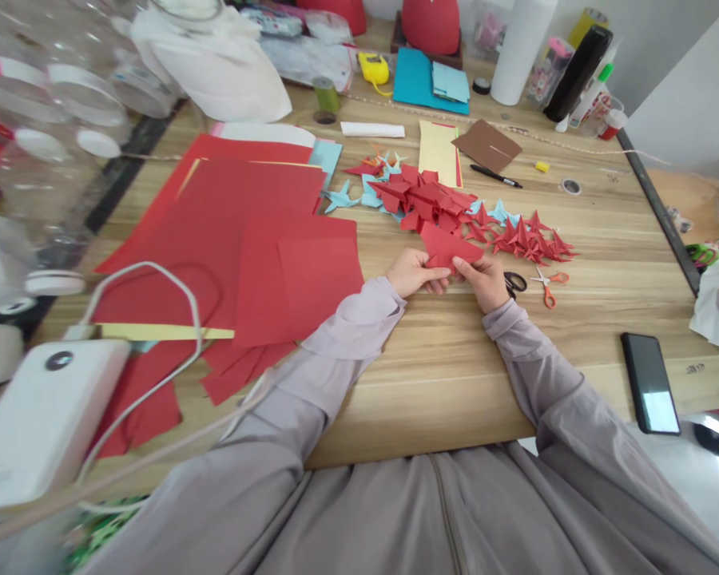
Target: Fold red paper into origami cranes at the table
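Between my two hands is a folded piece of red paper (446,246), its wide part pointing away from me. My left hand (416,274) pinches its left lower edge, and my right hand (482,279) grips the right side with the thumb on top. Just beyond lies a heap of folded red paper pieces (425,196), with light blue folded pieces (341,196) at its left. Red paper stars (530,237) are clustered to the right. Black-handled scissors (514,283), partly hidden by my right hand, and small orange-handled scissors (550,286) lie beside it.
Stacked red sheets (216,231) cover the table's left side. A white power bank (48,419) with a cable (192,295) sits at the front left. A phone (650,383) lies near the right front edge. A pen (496,176), yellow tape measure (374,70) and white bottle (522,52) stand farther back.
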Available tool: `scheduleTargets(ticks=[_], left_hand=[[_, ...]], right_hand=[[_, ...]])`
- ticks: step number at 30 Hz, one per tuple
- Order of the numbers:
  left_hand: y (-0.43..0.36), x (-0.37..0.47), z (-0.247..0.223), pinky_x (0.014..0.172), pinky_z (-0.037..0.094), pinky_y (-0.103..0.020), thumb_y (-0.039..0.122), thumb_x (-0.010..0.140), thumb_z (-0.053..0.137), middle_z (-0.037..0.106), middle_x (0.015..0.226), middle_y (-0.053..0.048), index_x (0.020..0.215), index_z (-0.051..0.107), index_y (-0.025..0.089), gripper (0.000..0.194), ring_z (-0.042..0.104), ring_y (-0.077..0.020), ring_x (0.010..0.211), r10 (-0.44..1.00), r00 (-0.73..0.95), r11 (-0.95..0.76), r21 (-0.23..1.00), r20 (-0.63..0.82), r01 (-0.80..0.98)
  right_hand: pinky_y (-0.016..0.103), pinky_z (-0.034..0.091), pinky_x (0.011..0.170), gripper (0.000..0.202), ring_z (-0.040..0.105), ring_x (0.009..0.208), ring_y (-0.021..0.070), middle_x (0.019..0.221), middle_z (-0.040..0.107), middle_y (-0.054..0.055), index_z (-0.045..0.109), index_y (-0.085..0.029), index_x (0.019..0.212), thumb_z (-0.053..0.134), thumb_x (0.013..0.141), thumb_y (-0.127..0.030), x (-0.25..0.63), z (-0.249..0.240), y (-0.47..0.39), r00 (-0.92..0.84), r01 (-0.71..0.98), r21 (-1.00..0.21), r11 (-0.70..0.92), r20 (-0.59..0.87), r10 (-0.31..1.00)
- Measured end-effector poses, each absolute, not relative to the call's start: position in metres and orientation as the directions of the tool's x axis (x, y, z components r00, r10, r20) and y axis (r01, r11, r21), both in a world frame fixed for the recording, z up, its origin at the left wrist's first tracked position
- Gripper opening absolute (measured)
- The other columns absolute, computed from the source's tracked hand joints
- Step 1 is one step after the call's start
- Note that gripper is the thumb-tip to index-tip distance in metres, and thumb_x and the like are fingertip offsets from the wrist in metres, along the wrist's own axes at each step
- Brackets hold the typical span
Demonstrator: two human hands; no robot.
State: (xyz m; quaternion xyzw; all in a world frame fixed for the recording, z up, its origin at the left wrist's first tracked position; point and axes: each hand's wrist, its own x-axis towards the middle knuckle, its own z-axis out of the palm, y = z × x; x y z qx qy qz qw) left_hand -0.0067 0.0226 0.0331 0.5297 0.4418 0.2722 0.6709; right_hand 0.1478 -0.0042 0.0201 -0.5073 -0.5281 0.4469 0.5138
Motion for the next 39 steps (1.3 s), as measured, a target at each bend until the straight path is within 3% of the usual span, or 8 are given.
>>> scheduleTargets(ticks=[16, 23, 39], left_hand=[[0.0222, -0.0049, 0.0326, 0.041, 0.043, -0.017, 0.026, 0.063, 0.076, 0.063, 0.05, -0.004, 0.058, 0.059, 0.008, 0.025, 0.058, -0.0094, 0.043, 0.853, 0.441, 0.262, 0.96, -0.279, 0.101], [0.0206, -0.0046, 0.0316, 0.043, 0.044, -0.019, 0.027, 0.066, 0.074, 0.065, 0.055, -0.006, 0.059, 0.059, 0.008, 0.025, 0.058, -0.0094, 0.044, 0.857, 0.44, 0.229, 0.963, -0.269, 0.142], [0.0218, -0.0069, 0.03, 0.04, 0.043, -0.017, 0.031, 0.059, 0.078, 0.064, 0.052, -0.003, 0.06, 0.058, 0.009, 0.03, 0.059, -0.0095, 0.043, 0.847, 0.476, 0.26, 0.965, -0.238, 0.02]], right_hand=[[0.024, 0.045, 0.053, 0.034, 0.051, 0.05, 0.0096, 0.054, 0.06, -0.002, 0.064, -0.017, 0.06, 0.07, 0.063, -0.049, 0.1478, 0.0191, -0.0038, 0.035, 0.06, -0.995, 0.084, 0.086, 0.996], [0.03, 0.051, 0.069, 0.03, 0.061, 0.067, 0.0152, 0.07, 0.069, 0.002, 0.068, -0.018, 0.067, 0.077, 0.055, -0.044, 0.1455, 0.0188, -0.0038, -0.012, -0.009, -0.993, 0.115, 0.115, 0.993], [0.028, 0.048, 0.062, 0.023, 0.057, 0.059, 0.0126, 0.058, 0.062, -0.002, 0.065, -0.017, 0.061, 0.078, 0.057, -0.036, 0.1467, 0.0229, -0.0054, 0.082, -0.071, -0.988, 0.135, 0.129, 0.988]])
